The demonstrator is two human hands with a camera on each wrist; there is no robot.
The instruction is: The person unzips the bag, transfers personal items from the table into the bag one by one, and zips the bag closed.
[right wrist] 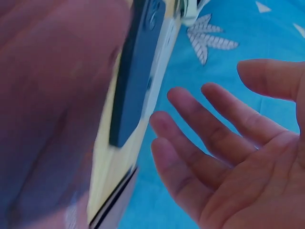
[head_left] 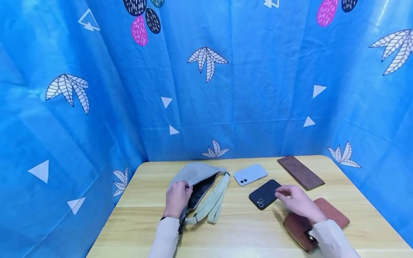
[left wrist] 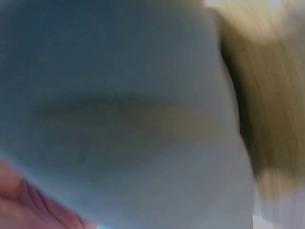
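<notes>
A grey waist bag (head_left: 195, 172) with a pale green strap (head_left: 215, 200) lies on the table, its dark inside showing through the unzipped mouth. My left hand (head_left: 177, 197) pinches the near rim of that mouth. In the left wrist view the bag's blurred fabric (left wrist: 143, 157) fills most of the picture. My right hand (head_left: 299, 203) hovers at the right end of a black phone (head_left: 265, 194), which lies camera side up. In the right wrist view its fingers (right wrist: 214, 136) are spread and loosely bent, with nothing held between them.
A light-coloured phone (head_left: 251, 174) lies behind the black one. Farther right is a long brown wallet (head_left: 300, 172). A reddish-brown zip wallet (head_left: 335, 214) lies under my right wrist. Blue patterned curtain (head_left: 251, 89) hangs around the table (head_left: 245, 236).
</notes>
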